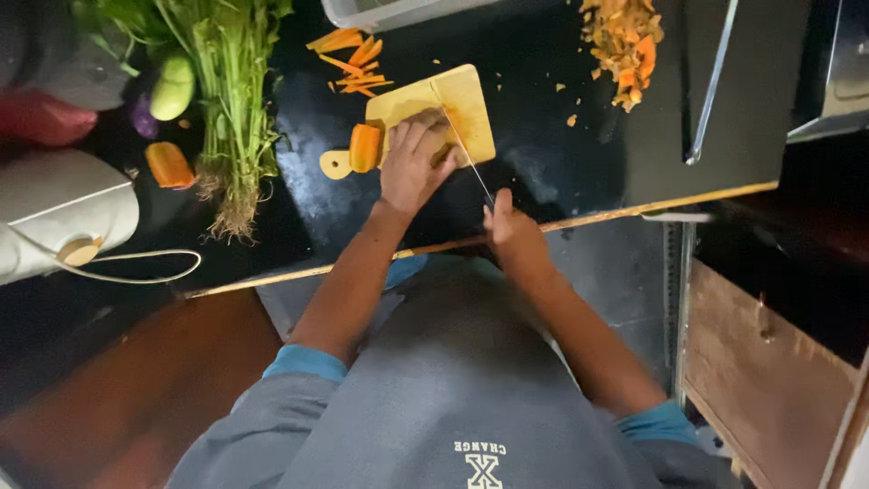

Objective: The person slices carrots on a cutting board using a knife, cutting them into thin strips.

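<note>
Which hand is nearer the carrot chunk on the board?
Left. The left hand lies beside the carrot chunk; the right hand grips the knife off the board's near edge.

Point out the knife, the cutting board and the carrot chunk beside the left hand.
knife [468, 152]: head view, middle of the thin blade.
cutting board [471, 100]: head view, bare yellow surface right of the blade.
carrot chunk [365, 148]: head view, centre of the orange piece near the board's handle.

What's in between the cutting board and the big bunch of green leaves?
In the head view, a carrot chunk sits at the cutting board's left edge; past it, only bare black counter reaches the leafy bunch.
</note>
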